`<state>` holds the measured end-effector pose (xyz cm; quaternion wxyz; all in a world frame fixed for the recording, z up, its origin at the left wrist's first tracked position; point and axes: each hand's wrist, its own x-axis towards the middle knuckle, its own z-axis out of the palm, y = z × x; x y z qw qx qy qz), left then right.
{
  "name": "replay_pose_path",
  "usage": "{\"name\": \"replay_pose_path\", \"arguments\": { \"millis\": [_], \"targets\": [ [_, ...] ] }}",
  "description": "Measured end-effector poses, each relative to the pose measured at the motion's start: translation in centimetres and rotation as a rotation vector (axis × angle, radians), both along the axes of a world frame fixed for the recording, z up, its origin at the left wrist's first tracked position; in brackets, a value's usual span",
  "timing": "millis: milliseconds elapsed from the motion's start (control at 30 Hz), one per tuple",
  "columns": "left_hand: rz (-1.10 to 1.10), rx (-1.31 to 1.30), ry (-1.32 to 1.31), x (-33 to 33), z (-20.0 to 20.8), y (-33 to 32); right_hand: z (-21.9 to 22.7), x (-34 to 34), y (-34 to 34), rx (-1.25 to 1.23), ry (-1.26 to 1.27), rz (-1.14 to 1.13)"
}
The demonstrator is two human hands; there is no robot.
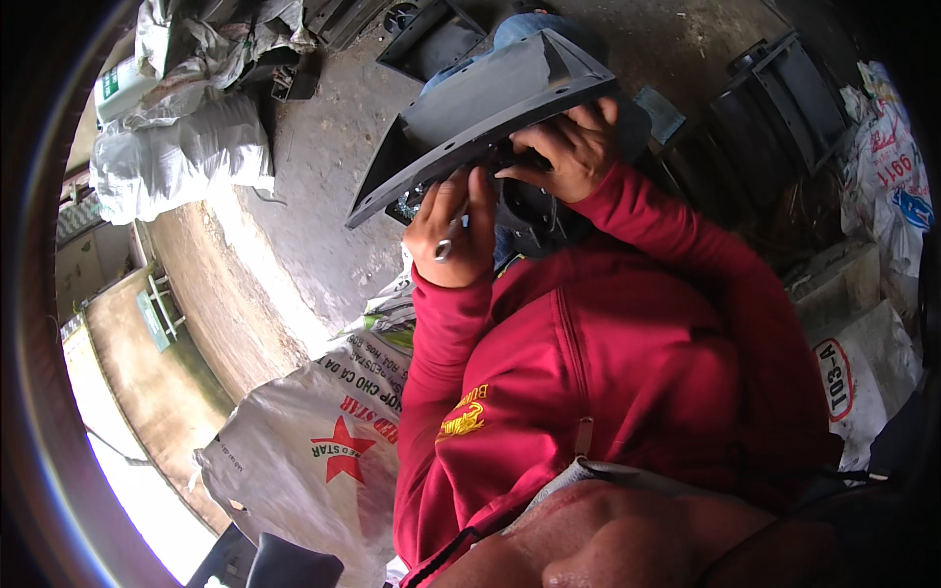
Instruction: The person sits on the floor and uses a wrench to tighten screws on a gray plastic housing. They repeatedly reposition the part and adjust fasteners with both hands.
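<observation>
A long dark-grey metal housing (480,103), open like a trough, lies tilted across my lap with its flanged edge toward me. Holes dot that flange. My left hand (453,227) is closed at the edge, fingers pointing up under it. The silver end of a spanner (444,249) pokes out from this hand; the rest of the tool is hidden. My right hand (570,147) curls at the same edge, farther right, thumb and fingers bent together. Whatever those fingers pinch is too dark to make out. Black parts (529,201) sit in shadow just below both hands.
White printed sacks (314,441) lie at the left, and more sacks (887,157) at the right. Another dark metal housing (799,103) stands at the far right. A similar frame (431,39) rests on the concrete floor (314,186) beyond. Plastic-wrapped bundles (181,157) are at the far left.
</observation>
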<state>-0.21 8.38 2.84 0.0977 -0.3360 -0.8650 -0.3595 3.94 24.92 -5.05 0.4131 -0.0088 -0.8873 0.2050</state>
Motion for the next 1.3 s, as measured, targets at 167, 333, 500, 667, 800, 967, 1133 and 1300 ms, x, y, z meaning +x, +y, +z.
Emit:
{"name": "replay_pose_path", "arguments": {
  "millis": [167,333,500,667,800,967,1133,1300],
  "targets": [
    [-0.106,-0.421,0.238,0.9,2.7,2.2,-0.4,0.1,0.1,0.030,0.021,0.001],
    [-0.105,-0.449,0.106,-0.6,0.9,1.8,-0.7,0.1,-0.1,-0.016,0.024,-0.014],
    [0.094,0.551,-0.881,-1.7,-3.0,-3.4,-0.1,0.1,-0.1,-0.019,-0.008,-0.012],
    [0.029,0.312,-0.470,-0.1,-0.5,-2.0,0.1,0.2,0.1,0.032,-0.053,-0.008],
    [-0.047,-0.118,0.056,-0.6,0.2,-0.1,0.0,0.1,0.1,-0.001,-0.021,0.001],
    [-0.081,-0.533,0.180,0.1,2.0,3.0,-0.4,0.1,-0.2,0.047,-0.006,-0.063],
    [-0.176,-0.331,0.172,-2.3,-1.1,0.2,-0.2,0.2,0.2,-0.001,-0.019,-0.032],
    [0.069,0.529,-0.849,-1.3,-2.7,-3.1,-0.3,0.2,-0.4,0.002,-0.042,-0.021]
  ]
}}
